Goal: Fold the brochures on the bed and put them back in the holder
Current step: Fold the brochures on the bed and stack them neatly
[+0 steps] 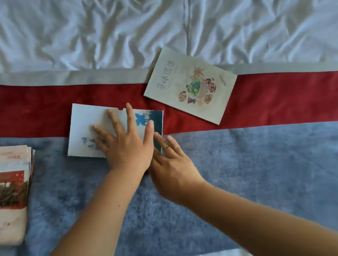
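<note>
Hands (142, 154) flat on blue brochure (86, 130)

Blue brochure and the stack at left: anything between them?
Nothing; head view shows only bare blue runner between the blue brochure and the stack.

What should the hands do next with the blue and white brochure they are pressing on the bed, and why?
Probably slide the left hand along the blue and white brochure to crease it flat. That hand lies open on it, the right hand meets its right edge, and its top edge looks uneven. A folded stack waits at the left; the food brochure lies untouched.
</note>
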